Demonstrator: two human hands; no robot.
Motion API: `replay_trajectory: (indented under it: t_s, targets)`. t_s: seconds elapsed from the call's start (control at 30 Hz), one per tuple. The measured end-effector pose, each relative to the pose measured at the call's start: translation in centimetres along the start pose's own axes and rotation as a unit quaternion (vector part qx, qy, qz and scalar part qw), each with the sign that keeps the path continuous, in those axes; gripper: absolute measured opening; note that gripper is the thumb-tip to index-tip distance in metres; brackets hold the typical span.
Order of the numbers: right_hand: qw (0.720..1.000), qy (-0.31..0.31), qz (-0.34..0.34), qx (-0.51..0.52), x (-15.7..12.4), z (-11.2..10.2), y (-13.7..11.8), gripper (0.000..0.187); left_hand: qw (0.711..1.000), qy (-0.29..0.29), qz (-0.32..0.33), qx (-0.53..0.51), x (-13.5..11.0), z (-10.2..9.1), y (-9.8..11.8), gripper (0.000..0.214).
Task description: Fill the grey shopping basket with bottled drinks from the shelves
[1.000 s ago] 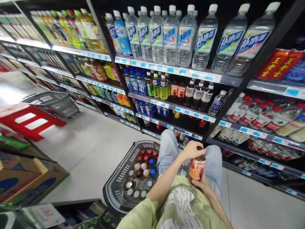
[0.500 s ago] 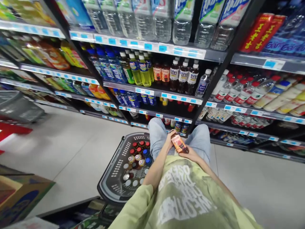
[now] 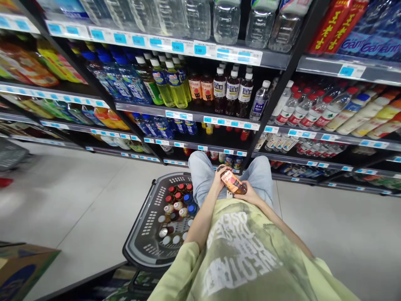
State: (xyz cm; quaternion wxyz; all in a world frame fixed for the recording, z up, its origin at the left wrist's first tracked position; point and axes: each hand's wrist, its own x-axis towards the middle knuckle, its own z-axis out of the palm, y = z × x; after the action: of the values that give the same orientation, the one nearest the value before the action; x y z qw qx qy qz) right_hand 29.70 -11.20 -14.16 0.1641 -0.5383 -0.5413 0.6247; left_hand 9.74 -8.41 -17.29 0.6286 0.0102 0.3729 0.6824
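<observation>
A dark drink bottle [image 3: 231, 181] with an orange label lies tilted between my two hands, in front of my lap. My left hand [image 3: 221, 177] is closed around its upper end, at the cap. Round the lower end my right hand [image 3: 248, 193] is closed too. To the left of my knees stands a grey shopping basket [image 3: 147, 221] holding several bottles with red, blue and white caps, plus a can. Similar orange-labelled bottles [image 3: 201, 90] stand on the shelf ahead, beside dark tea bottles with white labels [image 3: 232, 92].
Drink shelves [image 3: 188, 109] with price tags run across the front, close to my knees. A cardboard box [image 3: 28, 267] is at the lower left, and part of a grey container [image 3: 12, 152] shows at the left edge. Pale tiled floor [image 3: 90, 184] lies around me.
The view has shifted, with the shelves appearing nearer and slightly to the left. Both hands still hold the bottle, which now lies a little flatter.
</observation>
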Motion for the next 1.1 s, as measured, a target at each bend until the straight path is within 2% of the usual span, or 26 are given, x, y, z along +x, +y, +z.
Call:
replay_trajectory:
  t_s: [0.17, 0.4, 0.6, 0.93, 1.1]
  targets:
    - [0.999, -0.044, -0.002, 0.023, 0.4, -0.2, 0.5, 0.078, 1.0, -0.004, 0.005, 0.009, 0.0, -0.2, -0.1, 0.043]
    - [0.997, -0.067, 0.003, 0.037, 0.0, -0.6, -0.1, 0.079, 1.0, -0.005, -0.004, 0.005, 0.2, -0.3, -0.2, 0.042]
    - [0.998, -0.054, 0.005, 0.042, -0.3, -0.5, -1.1, 0.078, 1.0, -0.006, -0.002, 0.024, 0.7, -0.9, -0.3, 0.042]
    - [0.998, -0.017, 0.011, 0.065, 0.0, -0.1, -1.2, 0.079, 0.999, 0.012, 0.012, 0.03, 1.0, -0.9, -0.5, 0.043]
    - [0.994, -0.031, 0.039, 0.097, -0.3, -0.3, -1.5, 0.068, 1.0, 0.007, 0.006, 0.025, 0.9, -0.9, -0.2, 0.043]
